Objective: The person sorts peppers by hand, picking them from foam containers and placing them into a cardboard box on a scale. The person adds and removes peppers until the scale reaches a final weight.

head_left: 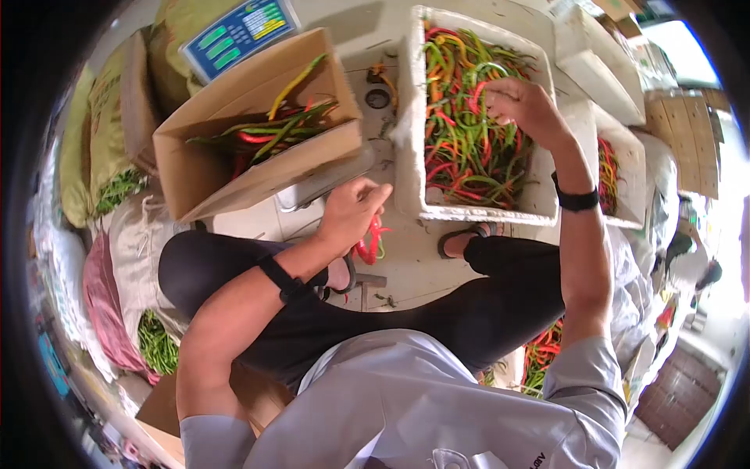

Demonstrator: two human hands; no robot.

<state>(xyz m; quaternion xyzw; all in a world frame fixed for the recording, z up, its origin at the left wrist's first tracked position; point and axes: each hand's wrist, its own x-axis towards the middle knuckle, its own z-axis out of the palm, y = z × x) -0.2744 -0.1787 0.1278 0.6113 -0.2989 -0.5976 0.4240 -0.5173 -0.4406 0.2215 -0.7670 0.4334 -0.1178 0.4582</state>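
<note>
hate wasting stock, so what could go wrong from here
The slender, glossy red peppers hanging from the left hand could slip onto the pale tiled floor. The right hand is over mixed red and green peppers heaped in the white rectangular foam box, so some might get knocked over its rim.

The chilli peppers point(469, 141) before you have smooth, glossy skin. The white box point(412, 148) looks like matt foam, while the brown box point(301, 169) is of dull cardboard. Your shirt point(422, 399) is smooth cloth with slight sheen; your trousers point(508, 301) are matt cloth. The scale panel point(240, 37) seems to be plastic.
</note>
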